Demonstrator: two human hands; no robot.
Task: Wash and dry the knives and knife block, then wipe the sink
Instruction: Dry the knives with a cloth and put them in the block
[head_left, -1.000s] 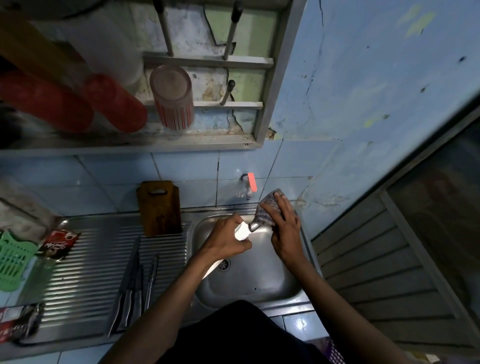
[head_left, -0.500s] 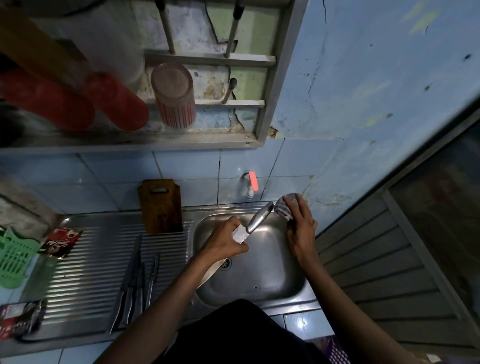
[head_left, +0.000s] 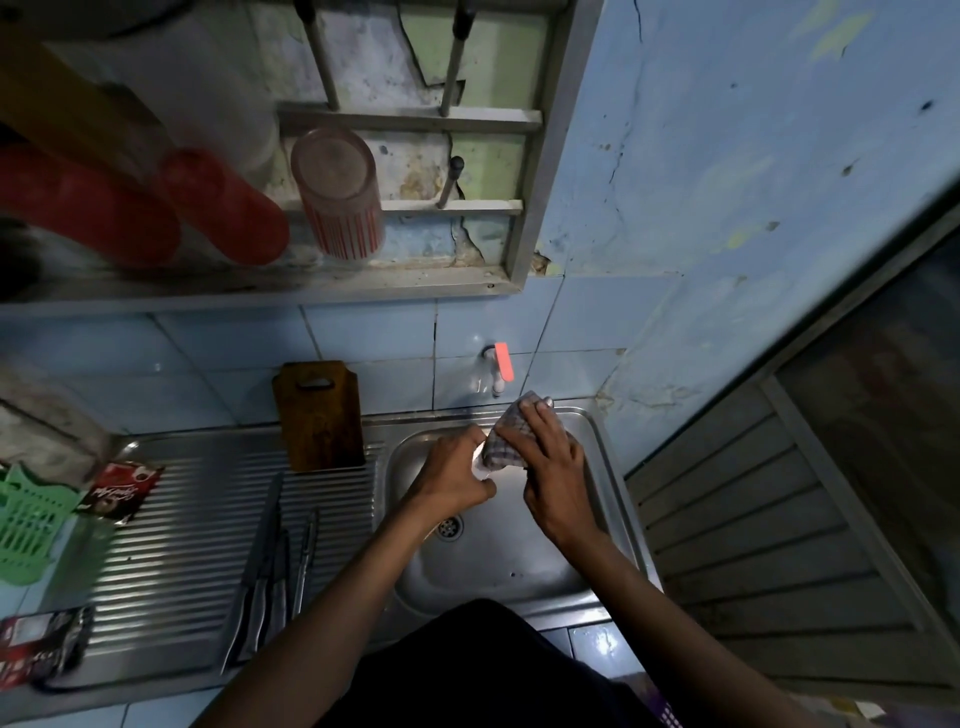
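A knife (head_left: 482, 470) is held over the sink basin (head_left: 498, 566), almost wholly covered: only a pale bit of it shows between the two hands. The left hand (head_left: 451, 475) is curled around one end of it, knuckles up, just above the drain (head_left: 450, 527). The right hand (head_left: 550, 462) clasps a checked cloth (head_left: 503, 441) folded over the other end of the knife, fingers lying across the cloth toward the back rim of the sink. The two hands nearly touch.

Left of the basin, on the ribbed draining board (head_left: 171, 551), several more knives (head_left: 270, 587) lie side by side, lengthwise toward the person. Behind them a brown wooden knife block (head_left: 319, 415) stands upright against the tiled wall. A tap (head_left: 496, 366) with an orange handle juts from the tiles just behind the hands. At the far left lie a green plastic basket (head_left: 26, 525) and a red sachet (head_left: 122, 491). Above, a wall rack (head_left: 540, 171) holds a striped tumbler (head_left: 337, 195) and red cups (head_left: 228, 208).
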